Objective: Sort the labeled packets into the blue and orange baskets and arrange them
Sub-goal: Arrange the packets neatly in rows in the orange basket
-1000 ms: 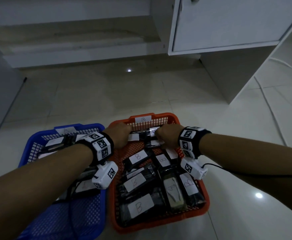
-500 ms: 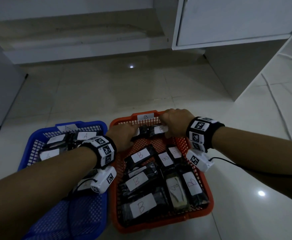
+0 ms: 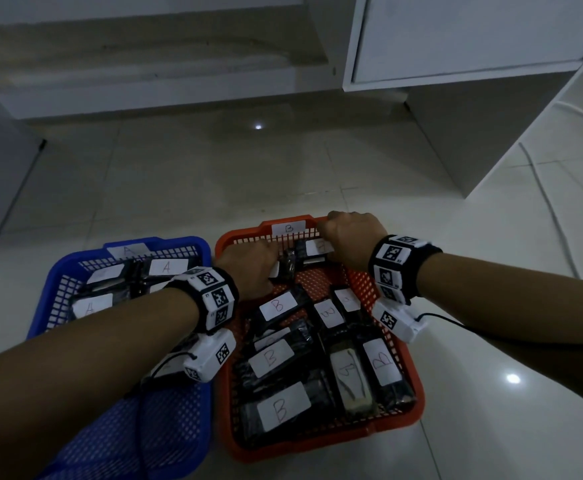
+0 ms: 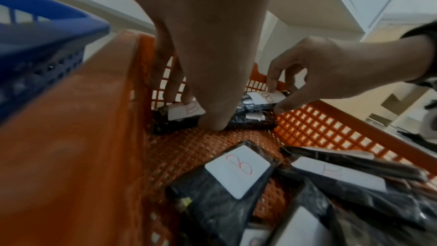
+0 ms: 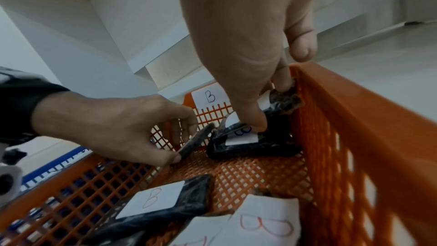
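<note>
The orange basket [image 3: 300, 448] carries a B label and holds several black packets with white B labels [image 3: 279, 407]. To its left, the blue basket [image 3: 48, 299] holds packets labelled A [image 3: 167, 266]. Both hands are at the orange basket's far wall. My left hand [image 3: 252, 268] [image 4: 197, 113] pinches one B packet [image 4: 165, 124] between fingers and thumb. That packet shows edge-on in the right wrist view [image 5: 196, 141]. My right hand [image 3: 349, 240] [image 5: 269, 108] pinches a second B packet [image 5: 241, 145] in the far right corner, thumb on its label.
A white cabinet [image 3: 456, 36] stands beyond the baskets at the upper right. Along the floor at the right runs a cable [image 3: 553, 216]. A dark rod [image 3: 13, 199] leans at the far left. Bare mesh [image 3: 317, 278] shows just behind the held packets.
Both hands have moved away from me to the orange basket's far wall, taking the two packets with them. The right hand now reaches the far rim.
</note>
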